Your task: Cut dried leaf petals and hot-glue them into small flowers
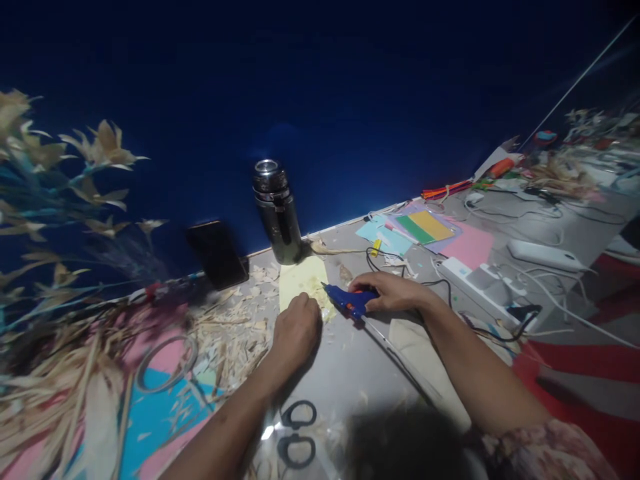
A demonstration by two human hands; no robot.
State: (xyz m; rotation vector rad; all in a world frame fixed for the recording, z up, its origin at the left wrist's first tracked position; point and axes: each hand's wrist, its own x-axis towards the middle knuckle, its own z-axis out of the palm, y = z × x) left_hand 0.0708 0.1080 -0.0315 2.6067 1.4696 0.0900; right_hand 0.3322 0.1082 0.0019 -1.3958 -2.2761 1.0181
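Observation:
My right hand point(387, 291) is closed round the handle of a blue glue gun point(349, 300), which lies low over the table with its nozzle toward the upper left. A long pale stick runs out of its rear toward the lower right. My left hand point(299, 325) rests by the lower edge of a pale yellow sheet point(293, 280), its fingers curled together; what they hold, if anything, is hidden. Dried glue marks the sheet near the nozzle. Black-handled scissors point(299, 437) lie in front, their blades hard to make out.
A dark flask point(280, 220) and a phone point(217, 255) stand at the back wall. Husk scraps and a tape roll point(167, 363) lie left, beside husk flowers point(107, 150). Coloured paper point(425, 227), a power strip point(483, 287) and cables are on the right.

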